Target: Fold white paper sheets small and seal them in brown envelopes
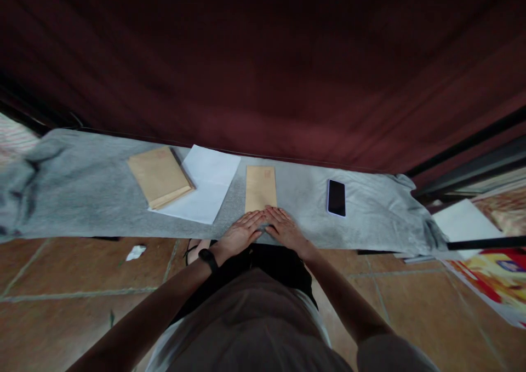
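A brown envelope lies upright on the grey cloth that covers a narrow table. My left hand and my right hand lie flat side by side on the envelope's near end, fingers stretched out and fingertips nearly touching. A black band sits on my left wrist. Neither hand grips anything.
A stack of brown envelopes rests on white paper sheets to the left. A black phone lies to the right. A dark red curtain hangs behind. A paper scrap lies on the tiled floor, and printed sheets lie at the right.
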`<state>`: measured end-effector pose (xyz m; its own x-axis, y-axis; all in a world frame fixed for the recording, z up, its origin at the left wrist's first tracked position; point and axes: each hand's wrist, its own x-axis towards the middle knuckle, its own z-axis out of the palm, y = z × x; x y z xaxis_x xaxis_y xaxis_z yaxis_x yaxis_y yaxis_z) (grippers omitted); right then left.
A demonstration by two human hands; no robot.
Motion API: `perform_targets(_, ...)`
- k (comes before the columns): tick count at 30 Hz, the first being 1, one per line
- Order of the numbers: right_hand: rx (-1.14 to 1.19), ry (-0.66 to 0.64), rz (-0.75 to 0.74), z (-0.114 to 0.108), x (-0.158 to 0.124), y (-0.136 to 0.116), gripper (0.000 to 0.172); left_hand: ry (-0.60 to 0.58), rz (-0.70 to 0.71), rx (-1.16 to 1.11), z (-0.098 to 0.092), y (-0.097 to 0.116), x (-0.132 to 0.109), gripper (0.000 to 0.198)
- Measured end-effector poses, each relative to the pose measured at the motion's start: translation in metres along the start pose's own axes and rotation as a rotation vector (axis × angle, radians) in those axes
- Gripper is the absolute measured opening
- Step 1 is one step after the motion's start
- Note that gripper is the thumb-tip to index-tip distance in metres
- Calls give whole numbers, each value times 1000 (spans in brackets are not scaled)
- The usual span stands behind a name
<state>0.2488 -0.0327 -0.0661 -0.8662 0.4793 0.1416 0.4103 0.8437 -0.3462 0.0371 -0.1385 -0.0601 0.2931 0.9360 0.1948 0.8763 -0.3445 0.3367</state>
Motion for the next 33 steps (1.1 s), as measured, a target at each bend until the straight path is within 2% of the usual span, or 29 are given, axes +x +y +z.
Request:
perform_targets(3,74,57,53,0,-9,-2,46,58,-66,-3,-2,-1,-7,46)
perform_targets(7,168,161,143,2,-6,-4,32,123,-133,28,-8,-2,-13,42)
perform_targets(11,170,252,270,5,6,-11,22,152,-217,59,-11,-1,-5,38)
perform_targets(15,112,256,365,6,14,-17,18,178,-299,93,-8,0,7,35)
perform_targets(19,41,217,420,4,16,-17,19,220,-360,92,-4,-2,11,32)
perform_targets(23,-39,195,415,0,16,-21,24,214,-371,92,-2,-1,11,31)
perform_targets(25,-56,208,381,0,15,-31,29,191,-369,119,-2,2,12,31)
perform_targets(29,-32,175,215,10,10,-63,37,132,-364,155,-4,8,13,31)
perform_targets(33,-46,139,219,15,4,-79,48,120,-366,143,-6,8,10,32)
